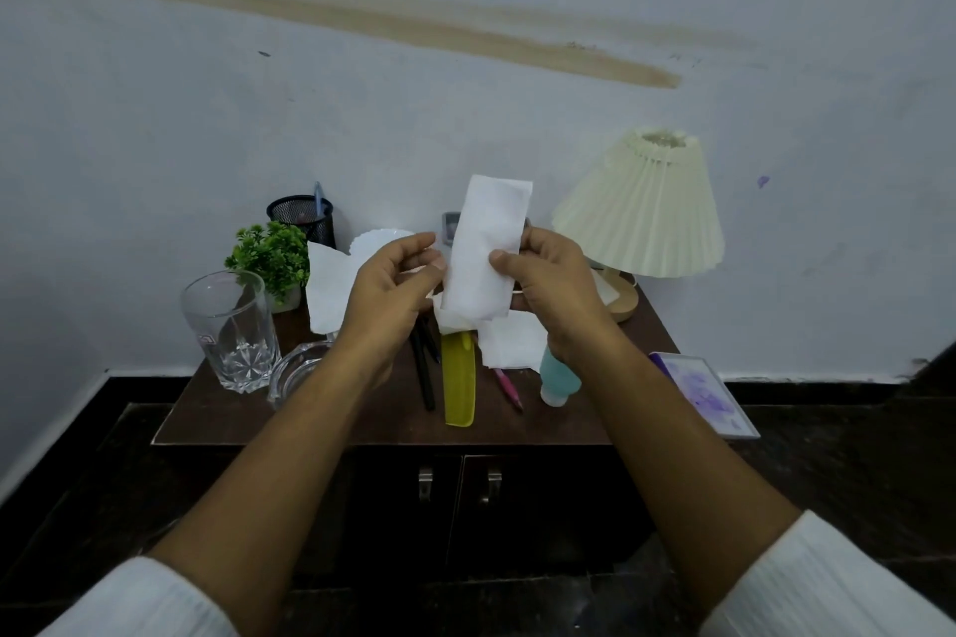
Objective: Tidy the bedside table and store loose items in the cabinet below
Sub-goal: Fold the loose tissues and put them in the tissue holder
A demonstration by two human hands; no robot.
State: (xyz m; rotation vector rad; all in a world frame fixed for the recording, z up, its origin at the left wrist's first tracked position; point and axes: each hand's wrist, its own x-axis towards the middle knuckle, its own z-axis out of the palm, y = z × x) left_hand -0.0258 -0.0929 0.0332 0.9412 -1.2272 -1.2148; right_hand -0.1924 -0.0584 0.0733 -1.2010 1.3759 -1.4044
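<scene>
Head: folded tissue [486,254] upright; left grip [385,295], right grip [553,285] pinch opposite edges.

Stained pale wall [465,119], dark floor [827,471]

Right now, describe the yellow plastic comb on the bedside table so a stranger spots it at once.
Find the dark wooden bedside table bearing the cream pleated lamp. Near its front edge, between a black pen and a pink pen, lies the yellow plastic comb. It alone is bright yellow, long and flat.
</scene>
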